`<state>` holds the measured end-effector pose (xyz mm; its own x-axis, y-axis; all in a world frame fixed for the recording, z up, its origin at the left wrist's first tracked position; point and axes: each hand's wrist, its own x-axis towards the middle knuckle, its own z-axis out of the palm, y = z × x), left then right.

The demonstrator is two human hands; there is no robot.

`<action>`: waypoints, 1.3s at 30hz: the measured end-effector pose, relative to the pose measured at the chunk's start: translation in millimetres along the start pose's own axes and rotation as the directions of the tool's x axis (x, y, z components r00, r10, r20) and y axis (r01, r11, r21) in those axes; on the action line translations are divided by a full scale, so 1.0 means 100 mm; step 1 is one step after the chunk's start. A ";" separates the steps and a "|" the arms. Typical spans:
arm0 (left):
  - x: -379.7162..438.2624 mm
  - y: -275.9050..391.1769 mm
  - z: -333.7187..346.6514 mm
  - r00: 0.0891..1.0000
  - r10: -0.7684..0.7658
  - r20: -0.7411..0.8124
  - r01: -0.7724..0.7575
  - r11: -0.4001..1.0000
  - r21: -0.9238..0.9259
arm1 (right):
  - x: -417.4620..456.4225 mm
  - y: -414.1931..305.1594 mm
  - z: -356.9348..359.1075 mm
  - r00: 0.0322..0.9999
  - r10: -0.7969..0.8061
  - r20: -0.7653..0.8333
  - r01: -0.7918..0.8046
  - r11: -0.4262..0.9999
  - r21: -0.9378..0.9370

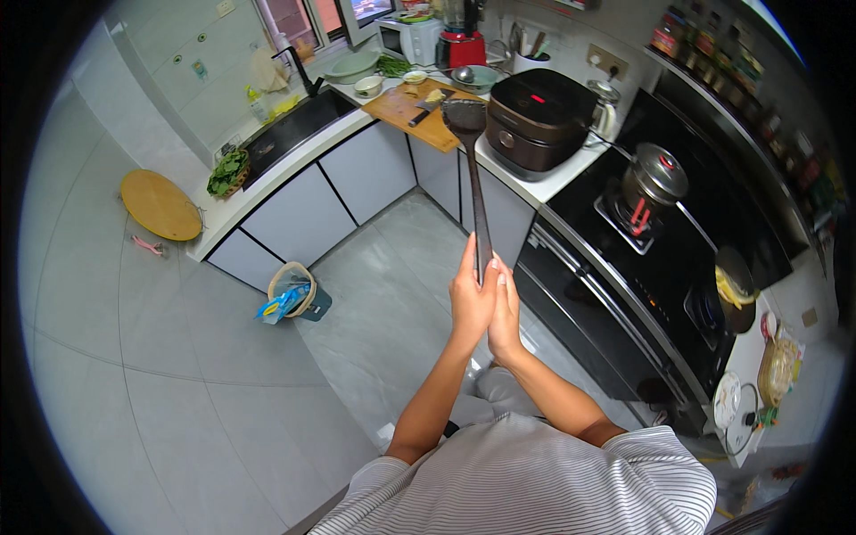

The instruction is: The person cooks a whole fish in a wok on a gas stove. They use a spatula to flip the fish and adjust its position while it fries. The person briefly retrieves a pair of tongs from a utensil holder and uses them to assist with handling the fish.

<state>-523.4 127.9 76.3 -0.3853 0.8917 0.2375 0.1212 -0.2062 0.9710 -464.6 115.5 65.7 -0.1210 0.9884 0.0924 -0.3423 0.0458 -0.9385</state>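
Observation:
Both of my hands are closed together around the handle of a dark spatula (475, 167), held out in front of me with its broad blade at the far end. My left hand (473, 301) wraps the handle from the left, and my right hand (505, 311) presses against it from the right. In the picture the blade overlaps the right edge of a wooden cutting board (388, 107) on the far counter. On that board lie a knife (424, 115) and some chopped pale food (435, 95). Just right of the blade stands a dark rice cooker (538, 124).
A lidded pot (655, 174) stands on the black stove (582, 194); a wok (735, 267) with yellow food is on the nearer burner. The dark sink (301, 124) is at the back left. Below the counter, a bin (314, 304) stands on the floor. Greens fill a basket (239, 184).

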 end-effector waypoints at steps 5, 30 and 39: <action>0.79 -0.18 -0.37 0.995 -0.091 -0.041 0.087 0.992 -0.092 | 0.74 0.14 0.36 0.993 -0.090 0.082 0.112 0.939 -0.325; 4.92 -0.93 -0.81 0.889 -0.203 0.411 0.289 0.944 -0.159 | 4.48 -1.12 1.92 0.324 -0.925 0.200 0.946 0.320 -0.055; 5.79 -1.17 -0.78 0.768 -0.229 0.598 0.417 0.887 -0.196 | 7.57 -0.35 0.31 0.460 -0.780 -0.424 0.193 0.554 -0.810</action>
<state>-832.2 637.1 102.2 0.2233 0.9731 -0.0573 -0.2325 0.1103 0.9663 -573.2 857.2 178.7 0.6065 0.4803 0.6336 0.5419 0.3333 -0.7715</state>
